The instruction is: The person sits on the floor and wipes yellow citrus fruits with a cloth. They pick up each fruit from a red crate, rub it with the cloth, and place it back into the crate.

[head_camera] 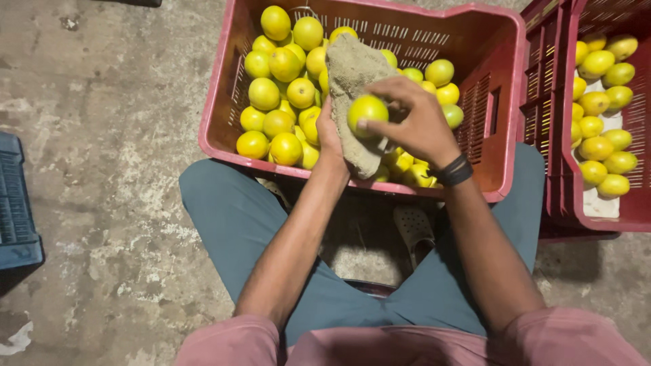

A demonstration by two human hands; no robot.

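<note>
Pink sleeves (407, 342) and grey-green trousers (237, 217) fill the bottom of the view, nearest the camera, with the knees spread over a worn concrete floor (102, 169). At the far left edge, part of a dark blue crate (17, 203) is seen resting on that floor. Further right, a red slatted crate (224, 129) is set between the knees and is heaped with yellow-green round fruits (278, 88), piled mostly against its left and back walls.

Over the middle of this crate, the left hand (331, 132) is raised with a coarse, grey-brown cloth (352, 74) draped over it; the cloth rises above the fingers and hangs down below the palm. One yellow-green fruit (367, 112) is cradled against the cloth in this hand. The right hand (413, 118) is closed on the same fruit from the right, the thumb being pressed across its front and the fingers curled over its top. Both hands are thus brought together, clamped on the single fruit, which is held just above the heap. A dark band (454, 171) is worn on the right wrist.

Below the crate, between the legs, a grey perforated sandal (413, 230) can be seen on the floor. At the far right, a second red crate (563, 135) stands just beside the first; more yellow-green fruits (600, 102) are laid in it on a pale lining (600, 203).
</note>
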